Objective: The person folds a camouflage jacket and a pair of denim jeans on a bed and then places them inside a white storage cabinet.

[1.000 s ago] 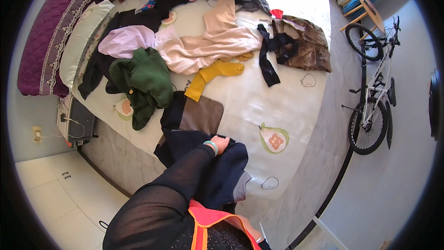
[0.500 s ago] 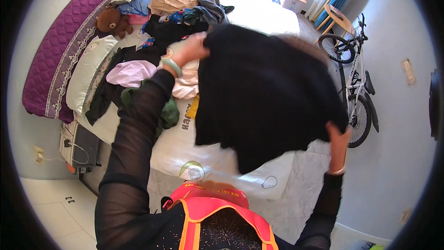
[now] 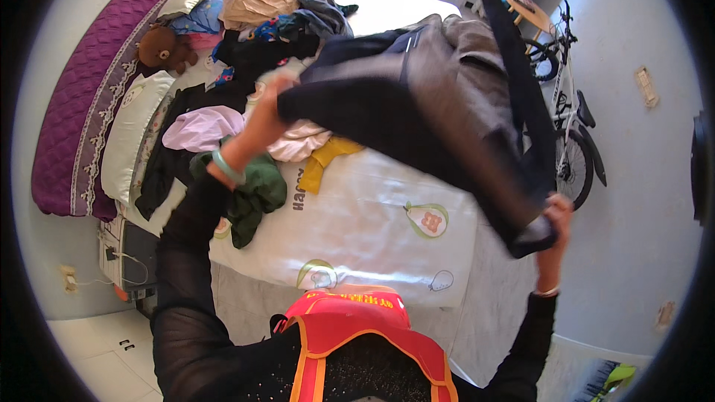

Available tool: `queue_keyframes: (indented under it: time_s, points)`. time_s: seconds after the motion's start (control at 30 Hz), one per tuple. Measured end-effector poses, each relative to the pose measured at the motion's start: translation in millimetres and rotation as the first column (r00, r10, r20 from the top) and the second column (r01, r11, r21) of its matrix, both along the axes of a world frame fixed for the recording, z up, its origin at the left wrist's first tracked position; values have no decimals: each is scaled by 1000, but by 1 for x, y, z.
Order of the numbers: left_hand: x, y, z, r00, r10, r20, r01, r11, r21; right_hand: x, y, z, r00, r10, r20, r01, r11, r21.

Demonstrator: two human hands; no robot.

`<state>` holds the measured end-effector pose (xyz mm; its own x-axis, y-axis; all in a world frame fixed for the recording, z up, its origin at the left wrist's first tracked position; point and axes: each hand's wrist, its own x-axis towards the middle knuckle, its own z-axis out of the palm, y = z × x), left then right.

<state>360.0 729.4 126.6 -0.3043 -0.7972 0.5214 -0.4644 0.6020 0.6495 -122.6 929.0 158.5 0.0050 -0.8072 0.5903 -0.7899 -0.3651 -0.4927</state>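
Observation:
A black garment with grey-brown parts point(image 3: 462, 104) hangs stretched between my two hands above the bed point(image 3: 357, 216). Motion smears it, and I cannot tell whether it is a top or something else. My left hand point(image 3: 262, 115) is closed on its black left edge, over the piled clothes. At the lower right corner my right hand point(image 3: 557, 219) grips the other end, beside the bed's right edge. Below my left hand lie a dark green garment point(image 3: 257, 197) and a mustard-yellow one point(image 3: 325, 164). A pale lilac cloth point(image 3: 202, 129) rests to the left.
Several more clothes, including a beige piece point(image 3: 261, 0), are heaped toward the bed's far left. A brown teddy bear point(image 3: 162, 49) sits by the pillows and purple headboard point(image 3: 67, 134). On the right, a bicycle point(image 3: 570, 126) leans near the wall, with a small round table point(image 3: 529, 9) behind.
The garment has swung up and spread wider, now showing grey-brown parts as well as black. My left hand has moved left and lower; my right hand has shifted slightly right.

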Motion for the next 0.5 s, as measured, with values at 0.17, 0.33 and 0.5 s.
queue_keyframes:
  time_s: [0.17, 0.33, 0.5]
  points:
    - [45, 99, -205, 808, -178, 562, 40, 967, 250, 25, 91, -226, 985, 3, -172, 85, 862, 500]
    - [58, 210, -338, 640, -341, 689, -381, 638, 669, 38, 242, -381, 991, 58, 118, -123, 91, 988]
    - [0, 213, -362, 856, -218, 469, -207, 686, 698, 78, 214, -402, 954, -242, 175, -143, 143, 979]
